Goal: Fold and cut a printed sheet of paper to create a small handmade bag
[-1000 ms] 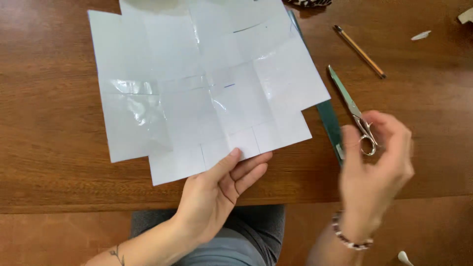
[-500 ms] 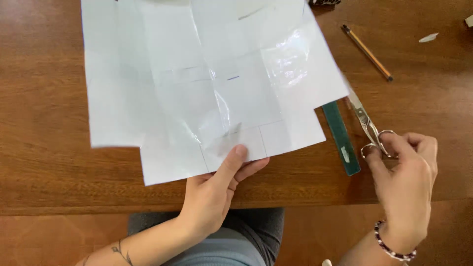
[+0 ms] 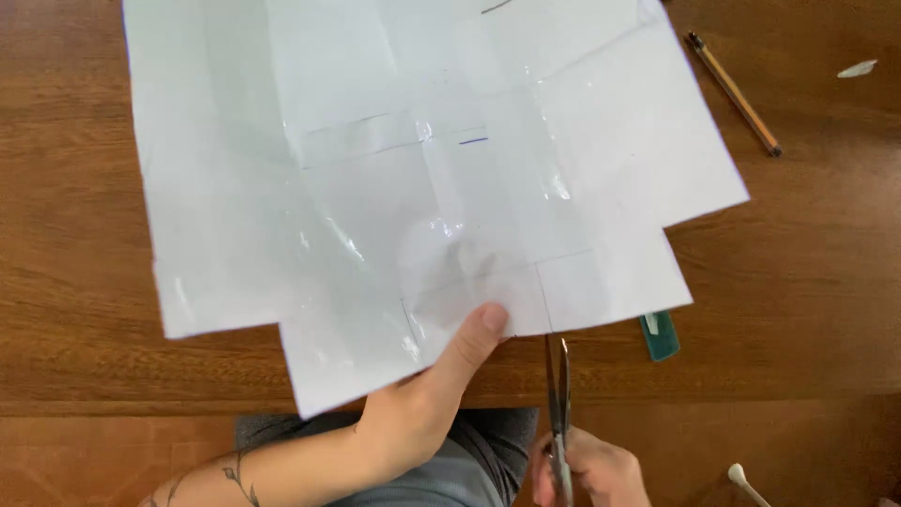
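The left hand [image 3: 422, 404] pinches the lower edge of the big white sheet [image 3: 413, 178] at centre frame. Just right of it, the right hand [image 3: 587, 469] grips scissors [image 3: 557, 394], whose nearly closed blades point straight up at that edge.

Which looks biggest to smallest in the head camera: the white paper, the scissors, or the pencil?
1. White paper, by far.
2 and 3. Scissors and pencil look alike in length; the scissors are partly hidden and nearer, so no ranking.

Brown wooden table [image 3: 817, 282], a few items on it.
Pencil [image 3: 733, 92] upper right, white paper scrap [image 3: 857, 69] near it, green ruler [image 3: 660, 335] end showing beside the front edge.
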